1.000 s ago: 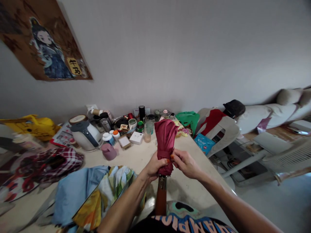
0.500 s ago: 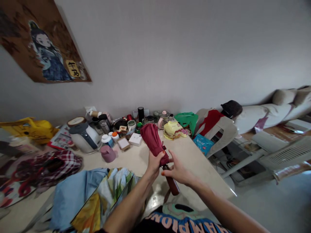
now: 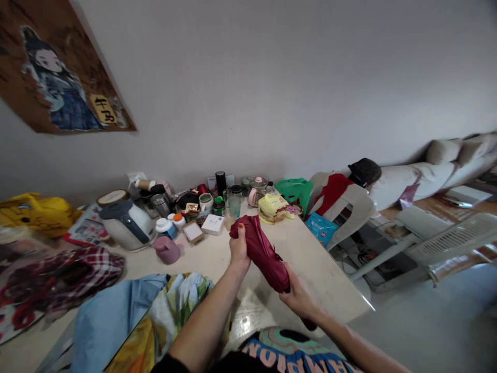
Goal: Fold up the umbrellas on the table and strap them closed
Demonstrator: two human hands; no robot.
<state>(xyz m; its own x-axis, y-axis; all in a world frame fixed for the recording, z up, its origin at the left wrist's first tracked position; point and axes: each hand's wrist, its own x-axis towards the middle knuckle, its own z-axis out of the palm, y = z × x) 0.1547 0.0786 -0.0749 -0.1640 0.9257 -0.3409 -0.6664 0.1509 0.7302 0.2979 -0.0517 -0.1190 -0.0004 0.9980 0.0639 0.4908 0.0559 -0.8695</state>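
Observation:
A folded dark red umbrella [image 3: 266, 253] is held slantwise over the table, its far end pointing up and left. My left hand [image 3: 239, 249] is closed around the canopy near that far end, thumb on top. Lower down, my right hand [image 3: 298, 295] grips the umbrella at its handle end; most of the handle is hidden behind the hand and wrist, with its brown tip showing below. To the left of my forearm lie a light blue cloth [image 3: 116, 311] and a crumpled patterned cloth [image 3: 171, 305] in yellow, white and green.
Along the wall stand a kettle [image 3: 126, 223], a pink cup-like object [image 3: 166, 249], a white box [image 3: 213, 224], several bottles and a yellow plastic bag [image 3: 273, 207]. Right of the table [image 3: 322, 269] is a chair [image 3: 353, 212] with a blue packet [image 3: 321, 228].
My left hand has slid up the umbrella from its lower part to the far end. My right hand has closed around the handle end. The view has shifted slightly.

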